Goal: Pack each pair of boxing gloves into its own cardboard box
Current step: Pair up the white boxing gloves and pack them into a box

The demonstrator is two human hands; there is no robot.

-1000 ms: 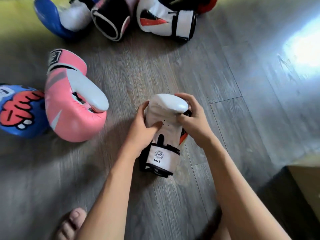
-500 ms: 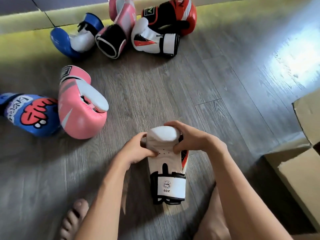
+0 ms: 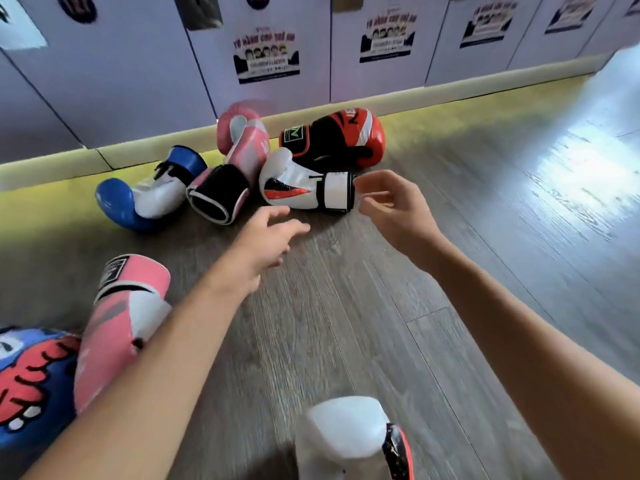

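- Grey plank floor (image 3: 346, 323) fills most of my feed, with both bare forearms stretched out over it.
- Near white glove (image 3: 343, 427) sits at the bottom edge between the arms, well behind both hands.
- Far white glove (image 3: 298, 188) lies on its side, right in front of both hands.
- Left hand (image 3: 266, 237) and right hand (image 3: 391, 209) are apart, fingers loose, holding nothing. The right fingertips are just beside the far glove's cuff.

Locker room of what appears to be a boxing gym: a row of pale locker doors (image 3: 131, 81) lines the wall, some bearing round number badges (image 3: 77, 8) and printed notices (image 3: 266, 60); a yellow-lit skirting strip (image 3: 467, 81) runs beneath; boxing gloves (image 3: 294, 185) in several colours lie scattered on the grey wood-plank floor (image 3: 346, 306).
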